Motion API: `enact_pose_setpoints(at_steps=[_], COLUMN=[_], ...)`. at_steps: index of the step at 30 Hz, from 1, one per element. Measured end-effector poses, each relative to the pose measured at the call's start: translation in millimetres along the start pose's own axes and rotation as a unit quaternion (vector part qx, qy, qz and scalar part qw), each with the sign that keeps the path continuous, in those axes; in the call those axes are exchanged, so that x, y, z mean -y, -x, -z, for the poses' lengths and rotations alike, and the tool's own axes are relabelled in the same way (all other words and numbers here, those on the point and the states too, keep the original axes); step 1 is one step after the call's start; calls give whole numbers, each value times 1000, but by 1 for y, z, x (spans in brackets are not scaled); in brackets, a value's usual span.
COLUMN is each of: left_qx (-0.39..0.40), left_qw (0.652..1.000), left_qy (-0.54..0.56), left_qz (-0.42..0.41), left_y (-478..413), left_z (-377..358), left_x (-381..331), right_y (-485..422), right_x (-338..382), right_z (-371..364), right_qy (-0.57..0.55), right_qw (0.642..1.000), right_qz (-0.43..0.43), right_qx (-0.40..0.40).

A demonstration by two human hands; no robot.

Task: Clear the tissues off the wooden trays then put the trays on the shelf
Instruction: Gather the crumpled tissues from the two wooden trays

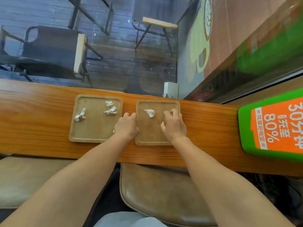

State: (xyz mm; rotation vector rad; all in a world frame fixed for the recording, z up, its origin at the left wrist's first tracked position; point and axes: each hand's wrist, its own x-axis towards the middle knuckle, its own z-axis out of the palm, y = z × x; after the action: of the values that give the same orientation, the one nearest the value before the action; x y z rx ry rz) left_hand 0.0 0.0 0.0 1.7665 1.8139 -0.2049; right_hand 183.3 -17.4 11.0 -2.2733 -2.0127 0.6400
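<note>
Two square wooden trays lie side by side on the counter. The left tray (95, 118) holds three crumpled white tissues: one at its left (80, 115), one at the far right (109, 103) and one just below that (111, 111). On the right tray (152, 133) a single tissue (150, 112) shows. My left hand (126, 126) rests between the trays with its fingers curled at the right tray's left edge; white bits of tissue peek out beneath it. My right hand (173, 125) lies on the right tray's right half, fingers bent down, hiding whatever is under them.
The trays sit on a long wooden counter (205, 122) against a window. A green and orange sign (275, 126) stands on the counter at the right. A small white box (171, 90) sits at the counter's far edge. A brown padded stool (160, 190) is below me.
</note>
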Motion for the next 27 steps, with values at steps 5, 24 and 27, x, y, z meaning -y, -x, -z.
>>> enact_pose_setpoints(at_steps=[5,24,27], left_qx=[14,-2,4], left_qw=[1000,999,999], left_qy=[-6,35,51], left_qz=[3,-12,-1], left_y=[-10,17,27], left_z=[-5,7,15], left_x=[-4,11,16], right_y=[-14,-10,-8], right_x=[1,-5,0], right_z=[-8,10,18], right_qy=[9,-88,-106], right_qw=[999,986,978], right_qz=[-2,-40,-51], right_qx=[47,135,171])
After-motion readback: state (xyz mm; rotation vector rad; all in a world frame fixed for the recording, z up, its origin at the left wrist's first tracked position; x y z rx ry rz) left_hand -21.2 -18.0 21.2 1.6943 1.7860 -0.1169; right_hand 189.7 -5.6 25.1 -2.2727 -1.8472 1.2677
